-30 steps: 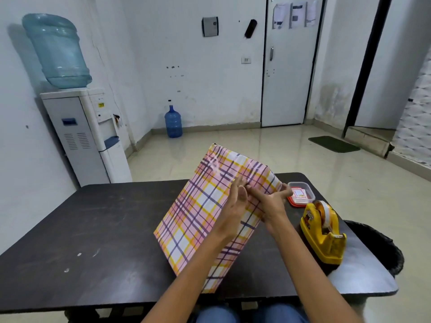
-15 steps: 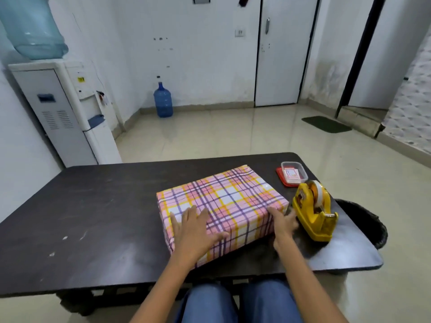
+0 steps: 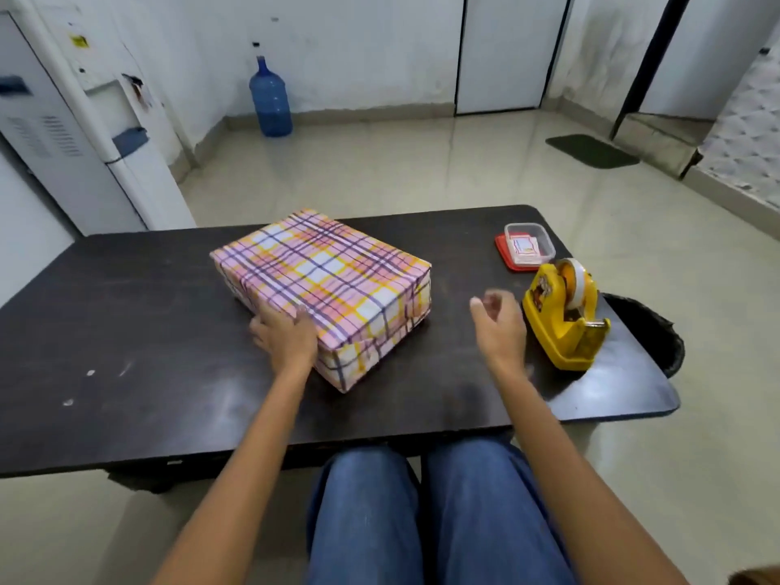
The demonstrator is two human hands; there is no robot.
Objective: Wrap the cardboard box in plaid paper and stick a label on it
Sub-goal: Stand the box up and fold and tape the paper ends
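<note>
Left hand (image 3: 283,336) lies flat against the near corner of the pink plaid-wrapped cardboard box (image 3: 325,285) on the dark table (image 3: 126,331), probably steadying it, while the right hand (image 3: 498,323) hovers loose and empty near the yellow tape dispenser (image 3: 563,316).

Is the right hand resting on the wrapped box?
No: the right hand is clear of the wrapped box, between it and the tape dispenser; only the left hand touches it.

Stained white walls (image 3: 358,57) meet a glossy pale floor (image 3: 401,171). A white water dispenser (image 3: 63,133) stands left, a blue jug (image 3: 270,99) beside the wall, and a green doormat (image 3: 591,150) far right.
</note>
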